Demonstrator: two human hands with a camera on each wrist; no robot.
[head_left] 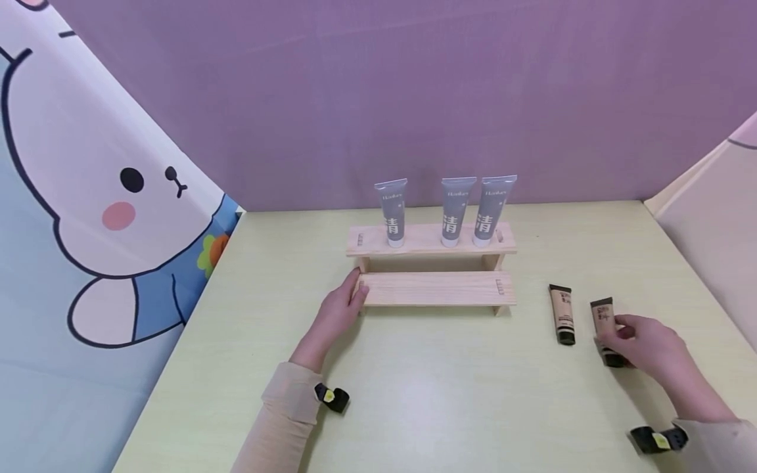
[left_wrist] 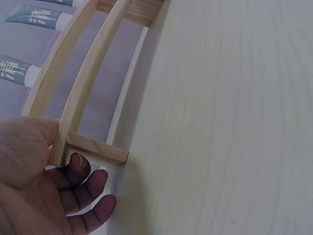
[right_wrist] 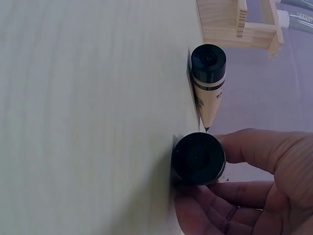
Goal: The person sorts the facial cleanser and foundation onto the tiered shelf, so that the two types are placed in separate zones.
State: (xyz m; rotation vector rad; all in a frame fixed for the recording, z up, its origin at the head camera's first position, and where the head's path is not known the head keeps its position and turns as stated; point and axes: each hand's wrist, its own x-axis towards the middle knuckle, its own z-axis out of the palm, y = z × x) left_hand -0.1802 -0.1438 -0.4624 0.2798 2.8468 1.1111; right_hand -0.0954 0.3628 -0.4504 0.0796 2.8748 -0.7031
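A two-step wooden rack point(head_left: 437, 289) stands mid-table. My left hand point(head_left: 340, 302) grips the left end of its lower step, the thumb on top and the other fingers curled beneath, as the left wrist view shows. On the upper step stand three grey tubes point(head_left: 393, 213) on their white caps, one at left and two toward the right. To the right, my right hand point(head_left: 647, 345) pinches a beige tube with a black cap point(head_left: 603, 318) between thumb and fingers, close over the table. Another beige tube point(head_left: 562, 312) lies on the table just left of it, cap toward me.
The pale wood-grain table point(head_left: 426, 394) ends at a purple cloth backdrop point(head_left: 414, 98). A cloth with a cartoon animal point(head_left: 118, 171) hangs along the left side, and a pale cloth point(head_left: 715, 217) at the right. Each wrist wears a black strap.
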